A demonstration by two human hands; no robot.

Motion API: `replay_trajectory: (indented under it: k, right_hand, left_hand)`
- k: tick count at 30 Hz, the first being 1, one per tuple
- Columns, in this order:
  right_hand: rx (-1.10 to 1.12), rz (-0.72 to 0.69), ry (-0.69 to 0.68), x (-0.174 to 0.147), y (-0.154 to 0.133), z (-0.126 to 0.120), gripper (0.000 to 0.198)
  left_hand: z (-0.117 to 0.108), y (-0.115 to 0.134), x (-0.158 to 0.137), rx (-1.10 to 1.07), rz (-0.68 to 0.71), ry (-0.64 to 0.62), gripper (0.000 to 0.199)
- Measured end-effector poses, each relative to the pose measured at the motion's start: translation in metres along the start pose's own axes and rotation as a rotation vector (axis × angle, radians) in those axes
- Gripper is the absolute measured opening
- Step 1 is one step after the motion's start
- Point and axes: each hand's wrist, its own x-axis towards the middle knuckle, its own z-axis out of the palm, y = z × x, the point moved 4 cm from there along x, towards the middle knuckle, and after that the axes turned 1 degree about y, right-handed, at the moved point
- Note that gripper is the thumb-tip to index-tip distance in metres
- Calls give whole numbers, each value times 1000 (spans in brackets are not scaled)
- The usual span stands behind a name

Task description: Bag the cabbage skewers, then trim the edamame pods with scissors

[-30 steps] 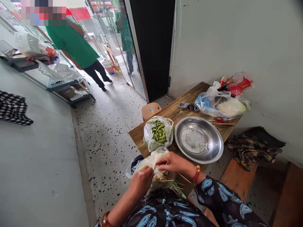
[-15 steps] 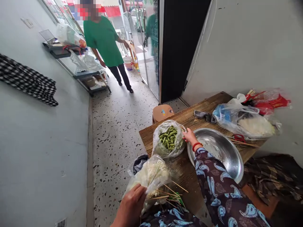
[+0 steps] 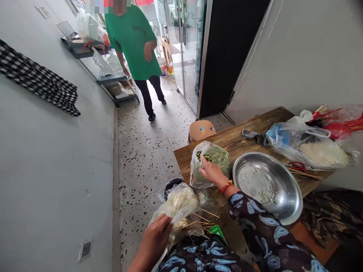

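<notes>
My left hand [image 3: 159, 231] is closed on the gathered top of a clear plastic bag [image 3: 185, 198]. Pale food on thin wooden skewers [image 3: 202, 223] is inside, and several stick ends poke out to the right. My right hand [image 3: 211, 170], with a red bracelet at the wrist, reaches over a second clear plastic bag [image 3: 224, 160] of green bean pods [image 3: 208, 156]. Its fingers look closed on the edge of this bag, which is drawn across most of the pods. Some pods show uncovered near the fingertips. To the right, a metal basin [image 3: 296, 200] holds a little water and green bits.
A person in a green shirt [image 3: 136, 41] stands in the walkway by the glass door [image 3: 181, 49]. Along the back of the wooden table [image 3: 227, 139] lie a grey cloth [image 3: 256, 136], stuffed plastic bags [image 3: 312, 145] and red-handled scissors [image 3: 298, 166]. A stool [image 3: 202, 130] stands behind the table.
My right hand has moved left from the bean bag's right rim to above its middle, carrying plastic over the pods. The left hand keeps its hold. The person in green has come closer.
</notes>
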Motion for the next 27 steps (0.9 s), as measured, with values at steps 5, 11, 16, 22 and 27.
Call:
replay_trajectory:
  k: [5, 11, 16, 22, 27]
  right_hand:
    - [-183, 47, 23, -21, -34, 54, 91]
    - [-219, 33, 31, -8, -20, 58, 35]
    - [-151, -1, 59, -12, 2, 30, 29]
    - [6, -110, 61, -46, -6, 39, 47]
    - [248, 9, 149, -30, -4, 35, 15]
  left_hand:
    - [1, -6, 1, -41, 33, 16, 36]
    - [0, -21, 3, -72, 41, -3, 33]
    - [-3, -27, 10, -51, 41, 24, 35]
    - [-8, -10, 13, -61, 43, 1, 37]
    - [-10, -4, 10, -71, 47, 1, 32]
